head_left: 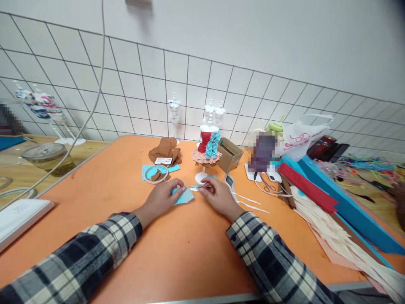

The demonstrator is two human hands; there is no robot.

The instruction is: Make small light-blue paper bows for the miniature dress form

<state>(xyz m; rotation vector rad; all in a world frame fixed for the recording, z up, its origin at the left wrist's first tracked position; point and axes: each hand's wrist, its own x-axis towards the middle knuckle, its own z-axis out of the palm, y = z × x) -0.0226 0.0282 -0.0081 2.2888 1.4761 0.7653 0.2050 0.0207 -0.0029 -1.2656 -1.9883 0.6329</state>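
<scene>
My left hand (163,197) pinches a small light blue piece of crepe paper or cloth (186,197) just above the orange table (164,257). From the fingers of my right hand (219,196), small scissors (193,187) point left, their silver blades close to the blue piece's edge. Behind both hands stands a miniature dress form (207,141) on a white base. It wears a red bodice, light blue ruffles down one side and a pleated peach skirt. Most of the scissors' handles are hidden by my right fingers.
Left of the form lie crumpled brown material (164,150) and a white ring (156,174). A cardboard box (232,155) stands behind right. Larger scissors (268,185), cream strips (329,223) and a blue roll (357,202) occupy the right side.
</scene>
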